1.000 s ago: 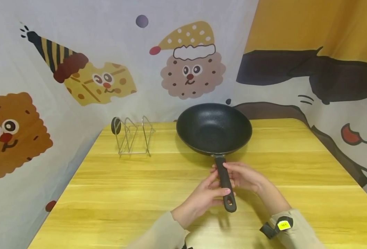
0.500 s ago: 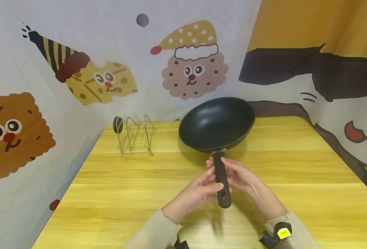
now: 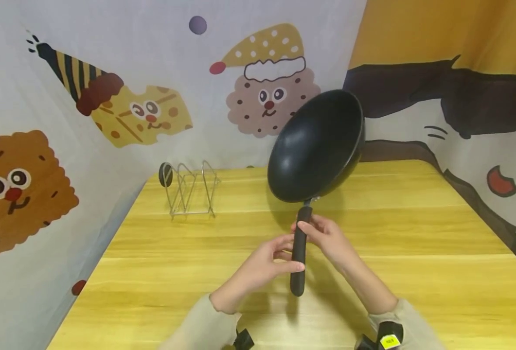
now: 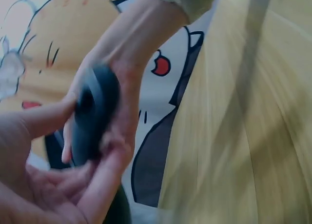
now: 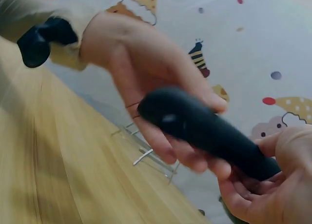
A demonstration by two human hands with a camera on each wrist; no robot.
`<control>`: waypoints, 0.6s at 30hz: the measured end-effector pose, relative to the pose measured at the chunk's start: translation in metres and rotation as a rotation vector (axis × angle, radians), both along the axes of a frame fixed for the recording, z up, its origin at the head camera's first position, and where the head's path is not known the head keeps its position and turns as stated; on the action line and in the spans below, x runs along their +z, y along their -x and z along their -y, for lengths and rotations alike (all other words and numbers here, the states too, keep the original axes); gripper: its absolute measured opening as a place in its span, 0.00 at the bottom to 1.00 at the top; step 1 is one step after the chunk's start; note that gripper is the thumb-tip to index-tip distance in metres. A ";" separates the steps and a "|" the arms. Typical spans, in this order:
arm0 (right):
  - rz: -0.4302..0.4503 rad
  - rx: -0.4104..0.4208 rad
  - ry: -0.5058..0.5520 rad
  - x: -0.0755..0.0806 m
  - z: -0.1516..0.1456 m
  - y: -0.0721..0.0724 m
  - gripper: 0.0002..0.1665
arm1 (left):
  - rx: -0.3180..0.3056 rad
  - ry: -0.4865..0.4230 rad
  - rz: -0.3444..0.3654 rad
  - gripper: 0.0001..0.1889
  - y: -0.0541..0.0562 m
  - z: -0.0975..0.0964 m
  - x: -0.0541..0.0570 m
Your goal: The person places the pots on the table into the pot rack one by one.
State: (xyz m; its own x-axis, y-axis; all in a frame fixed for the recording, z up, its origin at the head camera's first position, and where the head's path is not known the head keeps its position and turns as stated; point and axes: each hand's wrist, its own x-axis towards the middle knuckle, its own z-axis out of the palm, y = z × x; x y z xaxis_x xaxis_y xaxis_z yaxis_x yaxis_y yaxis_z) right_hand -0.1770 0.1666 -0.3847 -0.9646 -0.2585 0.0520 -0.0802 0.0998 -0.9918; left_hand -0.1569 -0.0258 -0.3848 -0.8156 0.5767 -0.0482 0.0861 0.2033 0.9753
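A black wok with one long dark handle is held up above the table, its bowl tilted steeply with the right rim raised. My left hand holds the handle near its free end, thumb across the top and fingers to the side and beneath. Closer to the bowl, my right hand pinches the same handle between thumb and fingers. The left wrist view has the handle's end blurred between my fingers. In the right wrist view both hands meet around the handle.
A wire rack with a black round disc at its left end stands at the table's back left. The wooden table ends at a printed cloth with cartoon figures behind and at the sides.
The wok has risen and rolled from nearly level to a steep tilt, its right rim going up. Both hands have stayed on the handle, turning with it, and its free end has shifted left.
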 end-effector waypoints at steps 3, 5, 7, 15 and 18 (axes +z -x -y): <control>-0.110 -0.049 -0.143 0.001 0.004 0.001 0.18 | 0.073 0.120 -0.118 0.36 -0.002 -0.004 0.003; -0.169 -0.070 -0.208 0.002 0.007 0.002 0.15 | 0.086 0.119 -0.132 0.37 -0.004 -0.006 0.003; -0.213 -0.082 -0.257 0.005 0.010 0.002 0.14 | 0.086 0.090 -0.124 0.35 -0.004 -0.006 0.001; -0.186 -0.171 -0.272 0.016 0.023 0.000 0.18 | 0.041 0.009 -0.111 0.33 -0.004 0.009 -0.004; -0.184 -0.196 -0.264 0.015 0.029 0.000 0.19 | 0.041 0.007 -0.106 0.34 -0.003 0.014 -0.006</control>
State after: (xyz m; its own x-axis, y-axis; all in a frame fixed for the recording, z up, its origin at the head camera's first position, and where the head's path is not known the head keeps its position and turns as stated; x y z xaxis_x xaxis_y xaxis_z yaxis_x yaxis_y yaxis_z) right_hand -0.1767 0.1375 -0.3692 -0.9779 -0.0978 0.1849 -0.2084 0.3811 -0.9007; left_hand -0.1536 -0.0399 -0.3911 -0.8390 0.5429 0.0360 0.1806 0.2155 0.9597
